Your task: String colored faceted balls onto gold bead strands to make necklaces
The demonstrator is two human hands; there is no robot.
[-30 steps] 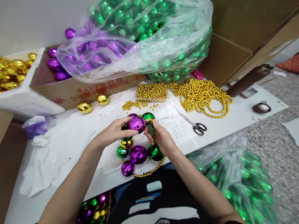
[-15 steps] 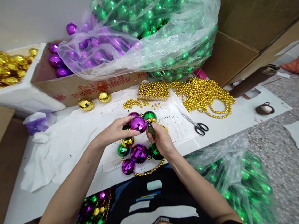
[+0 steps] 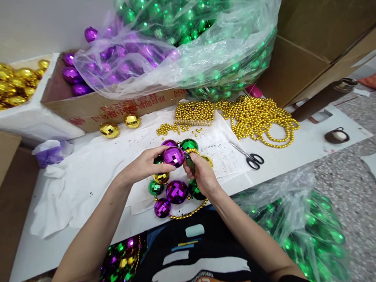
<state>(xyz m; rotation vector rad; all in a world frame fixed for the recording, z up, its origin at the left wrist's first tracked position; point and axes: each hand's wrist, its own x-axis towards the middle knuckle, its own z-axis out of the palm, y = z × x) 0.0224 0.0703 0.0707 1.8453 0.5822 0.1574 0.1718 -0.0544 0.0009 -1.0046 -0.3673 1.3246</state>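
Note:
My left hand (image 3: pixel 140 167) pinches a shiny faceted purple ball (image 3: pixel 173 157) between thumb and fingers. Close against that ball's right side, my right hand (image 3: pixel 204 174) is closed around a small dark green object (image 3: pixel 190 160), mostly covered by the fingers, so its kind is unclear. A short run of gold beads (image 3: pixel 192 150) arches over the right fingertips. Below and around both hands lies the rest of the string of balls: a large purple ball (image 3: pixel 177 191), a smaller purple ball (image 3: pixel 162 208), green balls (image 3: pixel 155 187), a gold ball (image 3: pixel 162 178) and a gold bead strand (image 3: pixel 188 214).
Scissors (image 3: pixel 250 158) lie right of my hands. Behind are a tray of gold beads (image 3: pixel 195 113), heaped gold bead strands (image 3: pixel 255 117) and two gold balls (image 3: pixel 109 130). A carton (image 3: pixel 122 109) of purple balls, bagged green balls (image 3: pixel 231 73) and a brown flask (image 3: pixel 322 98) stand farther back.
The whole view has shifted slightly, with the scene sitting a little farther right. Both hands keep nearly the same pose and hold on the purple ball and the dark green object.

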